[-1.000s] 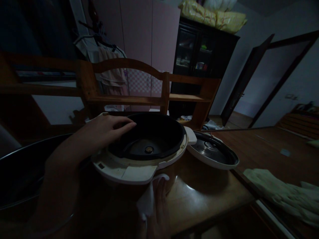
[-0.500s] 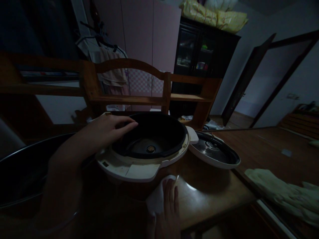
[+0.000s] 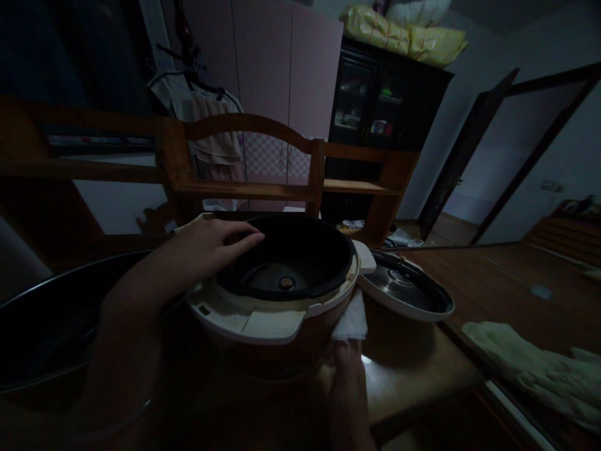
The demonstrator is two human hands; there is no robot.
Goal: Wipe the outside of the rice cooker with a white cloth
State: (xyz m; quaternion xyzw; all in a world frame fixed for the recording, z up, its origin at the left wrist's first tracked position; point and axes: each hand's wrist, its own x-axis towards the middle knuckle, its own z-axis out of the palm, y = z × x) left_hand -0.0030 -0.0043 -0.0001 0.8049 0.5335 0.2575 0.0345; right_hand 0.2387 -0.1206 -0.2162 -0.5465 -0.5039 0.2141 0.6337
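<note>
An open rice cooker [image 3: 263, 316] with a white rim and brown body stands on the wooden table [image 3: 413, 357]. Its dark inner well [image 3: 291, 266] shows a round heating plate. My left hand [image 3: 206, 247] lies on the cooker's left rim, fingers stretched over the edge of the well. My right hand [image 3: 345, 369] presses a white cloth [image 3: 351, 321] against the cooker's right side wall, just under the rim. The cooker's lid [image 3: 404, 289] hangs open to the right, inner metal face up.
A large dark pan [image 3: 42, 338] sits at the left. A wooden chair back [image 3: 248, 134] and shelf stand behind the cooker. Pale cloth [image 3: 530, 363] lies at the right. A dark cabinet [image 3: 380, 119] and an open door [image 3: 464, 156] are beyond.
My right hand has slid the white cloth from the cooker's front, round to its right side and upward. My left hand has stayed on the rim.
</note>
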